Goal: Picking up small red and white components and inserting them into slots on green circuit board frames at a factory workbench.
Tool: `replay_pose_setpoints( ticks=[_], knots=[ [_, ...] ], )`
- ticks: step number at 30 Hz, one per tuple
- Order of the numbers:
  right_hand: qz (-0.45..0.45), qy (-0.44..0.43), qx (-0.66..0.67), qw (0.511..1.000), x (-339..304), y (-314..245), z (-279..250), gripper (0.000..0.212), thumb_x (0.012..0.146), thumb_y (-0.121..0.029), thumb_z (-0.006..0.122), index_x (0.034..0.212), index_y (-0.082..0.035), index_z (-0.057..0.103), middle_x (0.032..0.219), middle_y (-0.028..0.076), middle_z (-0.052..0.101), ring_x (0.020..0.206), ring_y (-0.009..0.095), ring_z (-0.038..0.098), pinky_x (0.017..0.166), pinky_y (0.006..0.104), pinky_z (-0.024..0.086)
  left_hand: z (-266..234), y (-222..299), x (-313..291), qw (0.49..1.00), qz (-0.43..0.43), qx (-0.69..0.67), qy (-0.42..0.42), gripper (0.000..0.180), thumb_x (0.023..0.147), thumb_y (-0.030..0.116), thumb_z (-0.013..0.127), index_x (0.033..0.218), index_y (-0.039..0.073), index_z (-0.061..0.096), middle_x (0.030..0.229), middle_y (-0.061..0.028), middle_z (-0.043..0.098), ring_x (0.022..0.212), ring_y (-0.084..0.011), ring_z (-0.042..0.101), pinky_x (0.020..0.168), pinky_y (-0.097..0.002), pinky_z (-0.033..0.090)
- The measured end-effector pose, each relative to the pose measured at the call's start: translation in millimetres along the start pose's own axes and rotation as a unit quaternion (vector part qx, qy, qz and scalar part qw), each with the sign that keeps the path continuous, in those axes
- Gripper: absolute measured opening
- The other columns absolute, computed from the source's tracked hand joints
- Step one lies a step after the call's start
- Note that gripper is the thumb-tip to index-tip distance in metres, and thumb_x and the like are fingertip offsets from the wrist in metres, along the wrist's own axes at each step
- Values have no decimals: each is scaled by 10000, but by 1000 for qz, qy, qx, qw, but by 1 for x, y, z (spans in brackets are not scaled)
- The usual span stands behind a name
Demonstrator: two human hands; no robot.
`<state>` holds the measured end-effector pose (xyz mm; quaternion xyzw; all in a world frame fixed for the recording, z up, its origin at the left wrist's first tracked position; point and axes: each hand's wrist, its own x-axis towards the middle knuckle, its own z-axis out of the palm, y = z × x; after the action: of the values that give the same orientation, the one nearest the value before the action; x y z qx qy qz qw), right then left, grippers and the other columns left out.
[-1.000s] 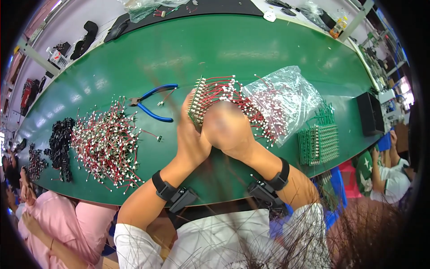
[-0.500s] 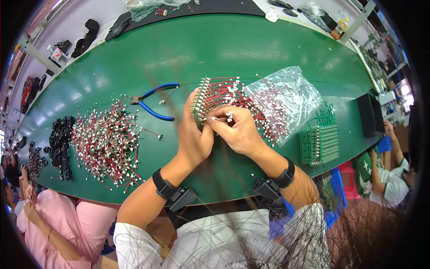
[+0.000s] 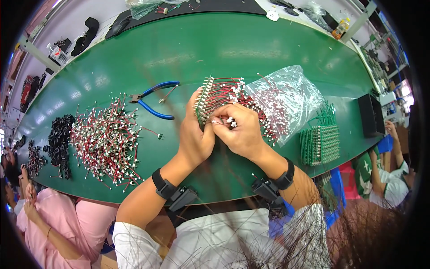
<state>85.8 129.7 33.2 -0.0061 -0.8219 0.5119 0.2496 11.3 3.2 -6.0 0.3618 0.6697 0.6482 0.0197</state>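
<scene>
Near the middle of the green table, my left hand (image 3: 192,136) is closed round the lower part of a narrow green circuit board strip (image 3: 202,101), which stands tilted on edge. Red wire leads (image 3: 224,91) with white plugs run from the strip toward the right. My right hand (image 3: 244,134) is pinched against the strip's lower end, with thumb and forefinger on a thin wire lead. White plugs (image 3: 232,122) stick out between its fingers. My fingers hide exactly where that wire meets the board. A clear plastic bag (image 3: 291,101) lies over more leads just right of my hands.
Blue-handled side cutters (image 3: 154,110) lie open left of my hands. Further left are a heap of wired red-and-white parts (image 3: 107,143) and black parts (image 3: 61,143). At right stand stacked green boards (image 3: 320,145) and a black box (image 3: 371,115). People sit at both sides.
The strip has shifted slightly to the right and turned a little in my left hand. My right hand keeps its pinch at the strip's lower end, its fingers moved slightly.
</scene>
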Motion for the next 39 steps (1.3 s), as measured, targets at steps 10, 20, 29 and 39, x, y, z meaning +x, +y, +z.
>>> replay_pose_setpoints(
  ticks=[10,20,29,39],
  knots=[
    [-141,57,-67,986,0,6,6,134,710,6,716,827,-10,651,779,91,673,658,226,636,584,324,514,0,9,-1,1000,1,-6,-22,620,926,51,555,1476,-36,283,1188,-207,662,1070,-283,677,914,-355,524],
    [-183,62,-119,974,-1,6,8,187,655,-3,729,795,-40,611,758,73,653,681,255,659,569,352,526,-2,10,-4,998,-16,62,-22,414,927,28,561,1325,-34,464,1045,-164,703,938,-195,683,807,-334,528],
    [-156,50,-117,980,-3,4,4,103,780,-28,700,843,-3,623,784,121,672,713,306,670,606,386,538,-6,8,-6,994,38,78,-62,610,879,-78,477,1463,-63,301,1447,-304,441,1253,-432,538,1026,-429,466],
    [-165,35,-98,981,-2,10,4,101,804,-33,691,860,27,632,818,155,682,734,329,675,616,401,541,-6,9,-6,992,16,96,-77,612,871,-89,461,1463,-66,308,1478,-298,407,1295,-437,498,1055,-429,444]
  ],
)
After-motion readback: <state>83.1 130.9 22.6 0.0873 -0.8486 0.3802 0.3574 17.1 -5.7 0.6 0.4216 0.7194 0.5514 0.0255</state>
